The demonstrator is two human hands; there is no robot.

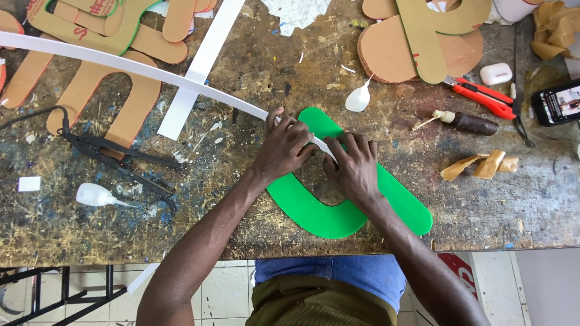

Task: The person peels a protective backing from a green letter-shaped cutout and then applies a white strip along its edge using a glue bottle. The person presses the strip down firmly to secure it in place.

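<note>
A green U-shaped flat piece [314,214] lies on the stained workbench [241,229] near its front edge. A long white strip [145,69] runs from the far left down to the green piece's inner edge. My left hand [284,145] presses the strip against the green piece, fingers closed on it. My right hand [353,166] rests just beside it, fingers holding the strip's end down on the green shape. The strip's end is hidden between my hands.
Brown cardboard cut-outs [103,78] lie at the back left and back right [417,42]. A second white strip [199,66], two white glue bottles [96,194] [357,98], black tongs [115,154], a red cutter [483,96], a brown-handled tool [468,122], crumpled tape [480,166], a phone [559,102].
</note>
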